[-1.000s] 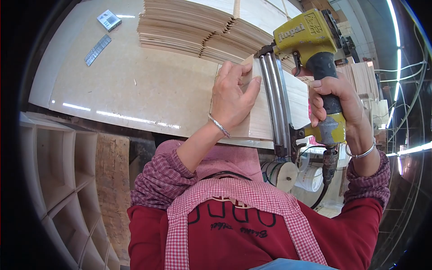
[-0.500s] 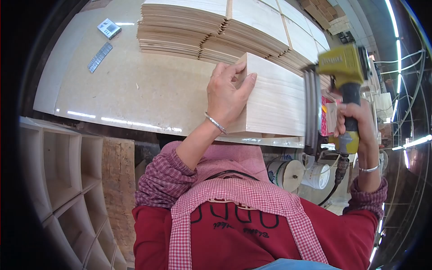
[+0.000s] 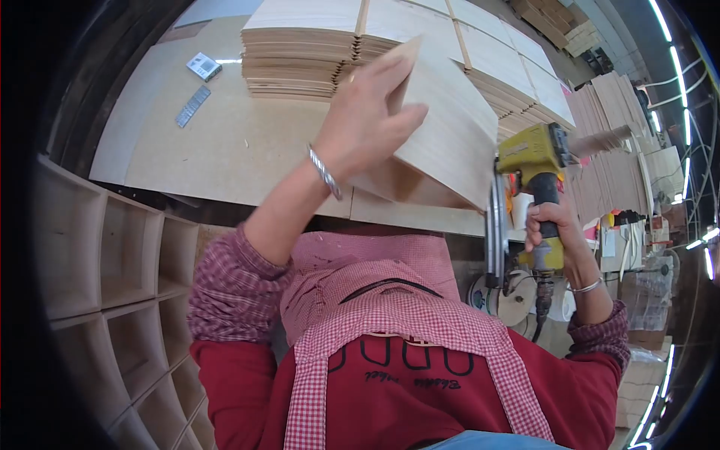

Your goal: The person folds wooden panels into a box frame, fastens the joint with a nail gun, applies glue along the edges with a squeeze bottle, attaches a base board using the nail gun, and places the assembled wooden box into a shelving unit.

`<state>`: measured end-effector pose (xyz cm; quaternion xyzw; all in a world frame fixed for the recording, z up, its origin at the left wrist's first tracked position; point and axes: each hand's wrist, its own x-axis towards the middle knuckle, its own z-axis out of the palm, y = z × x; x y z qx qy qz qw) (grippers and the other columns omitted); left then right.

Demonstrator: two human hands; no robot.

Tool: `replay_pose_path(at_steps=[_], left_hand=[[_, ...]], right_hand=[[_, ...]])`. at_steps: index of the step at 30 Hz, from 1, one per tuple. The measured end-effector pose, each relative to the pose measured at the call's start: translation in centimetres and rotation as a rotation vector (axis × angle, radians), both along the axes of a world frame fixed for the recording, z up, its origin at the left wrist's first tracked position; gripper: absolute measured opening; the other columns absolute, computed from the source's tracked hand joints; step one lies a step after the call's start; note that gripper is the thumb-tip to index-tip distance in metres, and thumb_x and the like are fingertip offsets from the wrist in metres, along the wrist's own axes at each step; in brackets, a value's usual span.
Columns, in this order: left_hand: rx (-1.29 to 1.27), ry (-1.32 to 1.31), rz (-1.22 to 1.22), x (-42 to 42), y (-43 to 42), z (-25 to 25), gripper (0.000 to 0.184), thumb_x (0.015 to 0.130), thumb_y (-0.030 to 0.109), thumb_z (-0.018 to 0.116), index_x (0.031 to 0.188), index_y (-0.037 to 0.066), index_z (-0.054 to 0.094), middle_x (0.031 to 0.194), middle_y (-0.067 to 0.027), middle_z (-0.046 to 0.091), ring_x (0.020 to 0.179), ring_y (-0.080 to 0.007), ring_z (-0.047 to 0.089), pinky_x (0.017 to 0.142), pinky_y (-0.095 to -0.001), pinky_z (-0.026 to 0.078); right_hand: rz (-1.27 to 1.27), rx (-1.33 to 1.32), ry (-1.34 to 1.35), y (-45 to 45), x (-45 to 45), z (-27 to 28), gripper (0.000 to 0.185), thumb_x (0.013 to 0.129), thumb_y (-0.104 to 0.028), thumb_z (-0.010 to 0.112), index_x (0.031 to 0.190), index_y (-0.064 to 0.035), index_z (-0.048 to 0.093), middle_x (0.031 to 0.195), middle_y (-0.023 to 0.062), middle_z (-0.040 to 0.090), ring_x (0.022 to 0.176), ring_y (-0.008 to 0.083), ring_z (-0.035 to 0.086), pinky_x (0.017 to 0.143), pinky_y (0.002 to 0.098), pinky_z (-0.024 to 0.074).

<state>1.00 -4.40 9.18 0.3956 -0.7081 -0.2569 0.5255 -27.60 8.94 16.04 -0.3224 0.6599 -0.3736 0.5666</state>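
Observation:
A pale wooden box [image 3: 450,124] is tilted on the worktable, its open underside partly showing. My left hand [image 3: 367,116] grips its left end, fingers over the far upper corner and thumb along the near face. My right hand [image 3: 561,225] is wrapped round the black handle of a yellow-green nail gun [image 3: 531,150]. The gun stands upright at the right end of the box, its long metal magazine close to the wood. Whether the gun touches the box, I cannot tell.
Stacked wooden panels [image 3: 300,64] lie across the back of the worktable [image 3: 217,154]. A small carton [image 3: 204,66] and a strip of nails [image 3: 193,106] rest at the left. Wooden cubby boxes [image 3: 131,247] stand lower left. More boards [image 3: 611,142] are piled at the right.
My left hand has tipped the box, lifting its far left corner and exposing more of the inside. The nail gun has moved down and slightly left relative to the view, which has also shifted.

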Motion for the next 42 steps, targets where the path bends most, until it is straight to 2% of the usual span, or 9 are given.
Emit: replay_pose_path(at_steps=[1, 4, 8, 10, 16, 19, 23, 28, 42], left_hand=[[-0.222, -0.133, 0.028, 0.1, -0.4, 1.5, 0.046, 0.079, 0.022, 0.059, 0.118, -0.001, 0.061, 0.111, -0.0149, 0.064, 0.100, -0.0309, 0.060, 0.089, -0.0351, 0.048], [-0.028, -0.465, -0.141, 0.1, -1.0, 5.3, 0.042, 0.076, 0.016, 0.057, 0.115, -0.001, 0.062, 0.114, -0.0138, 0.065, 0.098, -0.0324, 0.061, 0.087, -0.0355, 0.048], [-0.144, -0.558, -0.135, -1.5, -0.4, 3.2, 0.038, 0.077, 0.014, 0.055, 0.111, -0.001, 0.064, 0.116, -0.0136, 0.065, 0.098, -0.0329, 0.062, 0.088, -0.0362, 0.048], [-0.338, -0.457, -0.079, -2.7, 0.8, 2.4, 0.037, 0.077, 0.015, 0.055, 0.110, 0.000, 0.064, 0.114, -0.0131, 0.065, 0.099, -0.0330, 0.062, 0.090, -0.0368, 0.048], [-0.232, -0.708, -0.329, -7.2, 6.8, 0.2, 0.042, 0.075, 0.007, 0.058, 0.116, 0.001, 0.063, 0.120, -0.0147, 0.062, 0.104, -0.0302, 0.062, 0.094, -0.0324, 0.048], [-0.429, -0.670, -0.147, -6.6, 8.2, -1.1, 0.040, 0.077, 0.005, 0.061, 0.116, -0.001, 0.062, 0.122, -0.0161, 0.060, 0.108, -0.0284, 0.060, 0.095, -0.0317, 0.048], [-0.286, -0.584, -0.105, -6.3, 9.2, -2.1, 0.037, 0.079, 0.007, 0.063, 0.114, -0.004, 0.062, 0.121, -0.0160, 0.060, 0.112, -0.0277, 0.058, 0.100, -0.0333, 0.045], [-0.346, -0.610, -0.032, -6.6, 9.3, -2.3, 0.037, 0.077, 0.007, 0.065, 0.112, -0.006, 0.061, 0.123, -0.0148, 0.060, 0.118, -0.0271, 0.056, 0.107, -0.0357, 0.038], [-0.375, -0.547, -0.001, -7.2, 9.6, -2.4, 0.033, 0.073, 0.001, 0.061, 0.105, -0.007, 0.064, 0.114, -0.0156, 0.064, 0.111, -0.0274, 0.060, 0.101, -0.0334, 0.045]], right_hand=[[0.000, 0.007, -0.065, 0.1, 0.0, -0.8, 0.010, 0.075, -0.001, 0.058, 0.081, 0.0018, 0.050, 0.055, 0.0072, 0.051, 0.040, 0.0136, 0.048, 0.040, 0.0290, 0.0490], [0.044, -0.006, -0.144, 0.0, 1.8, -3.3, 0.015, 0.076, -0.002, 0.060, 0.086, 0.0024, 0.050, 0.055, 0.0067, 0.052, 0.040, 0.0137, 0.049, 0.040, 0.0284, 0.0493], [0.057, 0.060, -0.196, -0.2, 0.7, -7.1, 0.021, 0.077, -0.003, 0.061, 0.092, 0.0030, 0.048, 0.056, 0.0066, 0.054, 0.040, 0.0140, 0.050, 0.040, 0.0276, 0.0494], [0.059, 0.067, -0.168, 0.4, 0.2, -6.8, 0.027, 0.076, -0.003, 0.061, 0.097, 0.0042, 0.046, 0.057, 0.0070, 0.055, 0.040, 0.0141, 0.050, 0.039, 0.0274, 0.0491], [0.015, -0.058, 0.003, 2.9, -2.6, -1.1, 0.034, 0.076, -0.003, 0.061, 0.103, 0.0072, 0.042, 0.057, 0.0077, 0.055, 0.039, 0.0132, 0.050, 0.038, 0.0269, 0.0477], [0.052, -0.140, 0.098, 5.0, -3.1, 2.4, 0.032, 0.075, -0.003, 0.060, 0.100, 0.0074, 0.044, 0.056, 0.0084, 0.054, 0.037, 0.0135, 0.049, 0.037, 0.0269, 0.0471], [0.072, -0.144, 0.096, 6.3, -2.9, 4.3, 0.027, 0.072, -0.002, 0.058, 0.095, 0.0070, 0.047, 0.054, 0.0093, 0.053, 0.034, 0.0138, 0.047, 0.036, 0.0276, 0.0471], [0.206, -0.147, 0.028, 5.4, -0.5, 5.5, 0.016, 0.069, -0.002, 0.057, 0.079, 0.0072, 0.049, 0.049, 0.0102, 0.053, 0.033, 0.0147, 0.046, 0.034, 0.0287, 0.0475], [0.381, 0.002, 0.113, 2.5, 1.3, 6.8, 0.021, 0.071, -0.004, 0.059, 0.085, 0.0069, 0.048, 0.052, 0.0087, 0.053, 0.034, 0.0129, 0.047, 0.035, 0.0265, 0.0471]])
